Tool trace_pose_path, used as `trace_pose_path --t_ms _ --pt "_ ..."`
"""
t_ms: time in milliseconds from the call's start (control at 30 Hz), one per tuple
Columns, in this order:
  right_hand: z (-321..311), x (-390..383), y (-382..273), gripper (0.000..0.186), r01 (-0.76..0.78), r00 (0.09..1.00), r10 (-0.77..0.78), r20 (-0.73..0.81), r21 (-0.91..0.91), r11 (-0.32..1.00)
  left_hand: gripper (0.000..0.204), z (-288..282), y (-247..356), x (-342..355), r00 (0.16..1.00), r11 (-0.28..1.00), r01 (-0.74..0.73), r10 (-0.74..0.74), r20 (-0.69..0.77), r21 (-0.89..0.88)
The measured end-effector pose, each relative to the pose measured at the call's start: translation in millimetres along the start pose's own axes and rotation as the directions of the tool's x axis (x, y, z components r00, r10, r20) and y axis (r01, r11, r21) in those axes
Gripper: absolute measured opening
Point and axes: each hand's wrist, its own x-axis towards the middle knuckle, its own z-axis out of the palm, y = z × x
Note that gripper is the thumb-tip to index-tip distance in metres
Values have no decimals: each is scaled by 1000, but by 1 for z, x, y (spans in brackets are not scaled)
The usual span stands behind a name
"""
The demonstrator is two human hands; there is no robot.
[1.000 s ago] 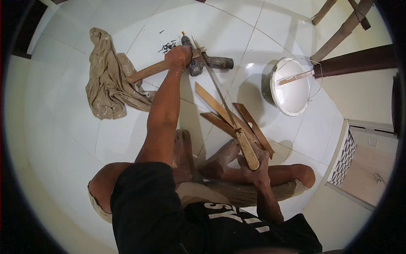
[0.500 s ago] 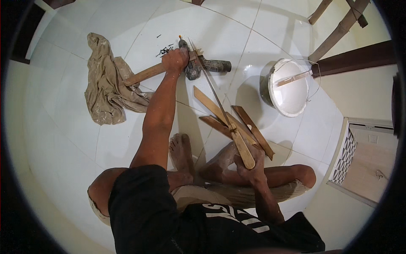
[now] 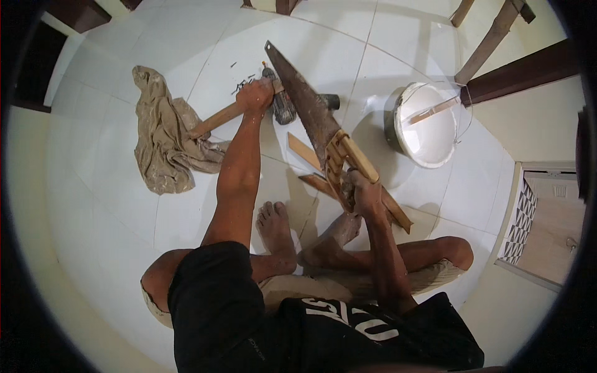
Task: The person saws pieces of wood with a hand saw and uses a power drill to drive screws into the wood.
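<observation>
My right hand [image 3: 364,193] is closed round the wooden grip of a handsaw [image 3: 308,105]. The saw's worn, rust-brown blade is tilted broadside and points up and away to the left. In my left hand [image 3: 255,95] is a light wooden handle [image 3: 217,119], gripped near its far end; what lies beyond is partly hidden by the saw. Beside that hand a dark, dusty power drill [image 3: 284,109] lies on the floor, partly behind the blade. Under the saw rest cut wooden strips [image 3: 303,149], partly covered by it and my right hand.
A crumpled beige cloth [image 3: 158,133] lies on the white tiles to the left. Several dark screws or nails [image 3: 244,84] are scattered beside the drill. At the right stands a bucket [image 3: 429,146] of white material with a wooden stick [image 3: 432,112]. Wooden poles [image 3: 491,40] stand beyond it.
The saw has been raised off the wooden strips and turned from edge-on to broadside, its grip moving up and away from me. My left hand keeps hold of the wooden handle.
</observation>
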Motion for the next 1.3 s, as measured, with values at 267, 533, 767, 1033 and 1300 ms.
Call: trace_pose_path --t_ms 267,533,767,1033,1300 --pt "10 -59 23 35 528 848 -472 241 -459 714 44 -2 -3 7 999 999 16 -17 32 40" --pt "38 -14 1 38 444 896 -404 184 -371 815 42 20 -14 13 992 996 -65 71 -107 63" --pt "18 -43 11 44 529 836 -519 178 -515 675 42 4 -4 6 1000 998 -13 12 19 60" --pt "18 -50 27 49 492 867 -465 181 -469 734 43 -3 3 1 998 999 33 -33 49 4" --pt "11 -51 94 47 355 925 -341 170 -711 607 48 1 15 9 997 999 35 -37 67 30"
